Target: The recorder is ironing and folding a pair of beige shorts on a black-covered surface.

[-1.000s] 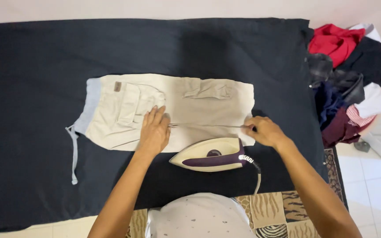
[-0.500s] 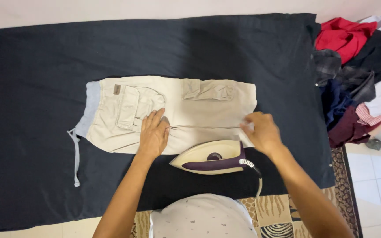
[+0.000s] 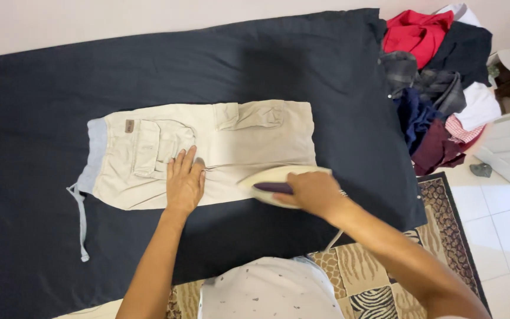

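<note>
Your right hand (image 3: 314, 192) had closed around the handle of the iron (image 3: 278, 183), which a second earlier stood untouched on the dark cloth (image 3: 302, 71) just below the shorts (image 3: 208, 150). You had brought it up onto the lower edge of the shorts' leg, so pressing was under way rather than smoothing. Your left hand (image 3: 184, 183) lay flat and open on the shorts near the seat pocket, gripping nothing, much where it had been. The drawstring (image 3: 81, 221) trailed off the waistband, and a heap of clothes (image 3: 438, 88) sat past the cloth's right end.
</note>
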